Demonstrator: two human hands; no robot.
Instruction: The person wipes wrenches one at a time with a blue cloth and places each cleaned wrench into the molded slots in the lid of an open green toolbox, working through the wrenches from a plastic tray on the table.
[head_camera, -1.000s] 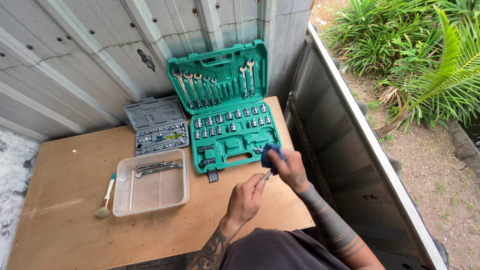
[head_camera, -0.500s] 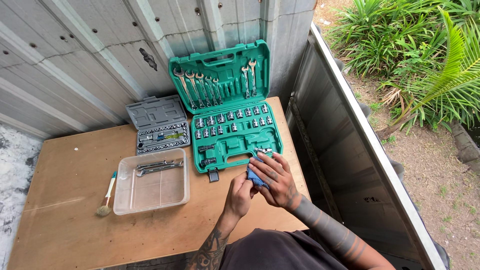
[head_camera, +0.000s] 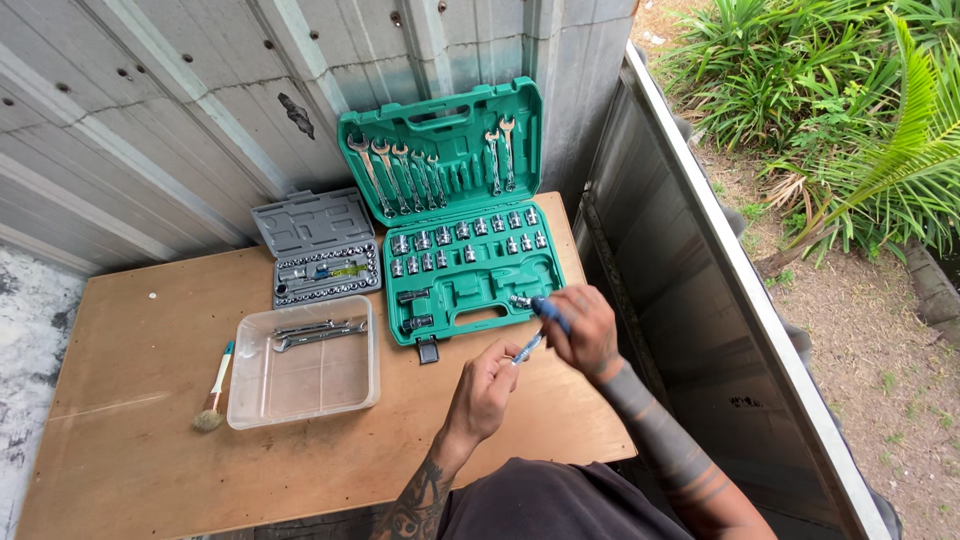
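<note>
On the far left of your wooden table (head_camera: 130, 460) lies a small brush (head_camera: 214, 393), its bristle end toward you. Just to its right stands a clear plastic tub (head_camera: 303, 378) with a few metal wrenches (head_camera: 318, 334) lying along its far wall. Beyond the tub sits an open grey socket case (head_camera: 320, 250), its lid leaning back against the corrugated metal wall. Right of that is a larger open green tool case (head_camera: 470, 275), with spanners clipped in its raised lid and rows of sockets in the tray.

Your hands meet near the right front corner of the green case. Your left hand (head_camera: 484, 392) is closed, pinching the near, lower end of a slim metal tool (head_camera: 528, 347) between its fingertips. Your right hand (head_camera: 585, 330) is curled around a blue cloth (head_camera: 550, 313) pressed over the tool's far end. The tool's long axis slants from near-left up to far-right, running from one hand into the other, just above the table and just clear of the case's near edge. The right hand is the nearer one to the case's tray.

Further right, a metal panel edges the table, with bare ground and green plants beyond.
</note>
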